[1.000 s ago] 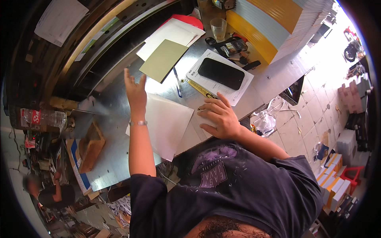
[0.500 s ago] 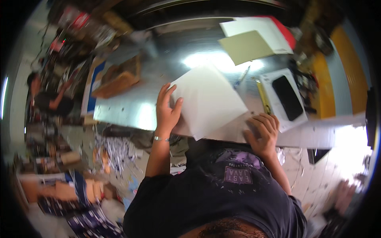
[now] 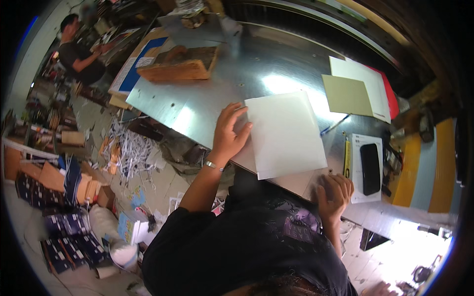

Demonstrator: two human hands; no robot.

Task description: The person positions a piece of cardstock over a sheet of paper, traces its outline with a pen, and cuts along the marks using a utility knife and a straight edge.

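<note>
A stack of white paper sheets (image 3: 286, 135) lies on a metal-topped table (image 3: 242, 64), its near edge reaching the table's front edge. My left hand (image 3: 231, 132) is against the left side of the stack, thumb apart from the fingers, gripping nothing. Just off the stack's near right corner, my right hand (image 3: 336, 198) rests on the tabletop, with loosely bent fingers and the thumb apart. A blue pen (image 3: 335, 125) lies right of the paper. Beyond my right hand are a yellow cutter knife (image 3: 347, 158) and a black phone (image 3: 369, 169) on a white printed sheet (image 3: 359, 142).
A wooden block with a handle (image 3: 175, 73) stands at the table's far left. Greenish-grey board (image 3: 348, 96) overlaps white sheets (image 3: 377, 98) and a red folder (image 3: 392, 107) at the back right. Paper strips (image 3: 131, 150) litter the floor. Another person (image 3: 81, 56) works at the far left.
My view has swung, so the table and everything on it appear turned and shifted right. Both hands keep nearly the same places beside the paper stack.
</note>
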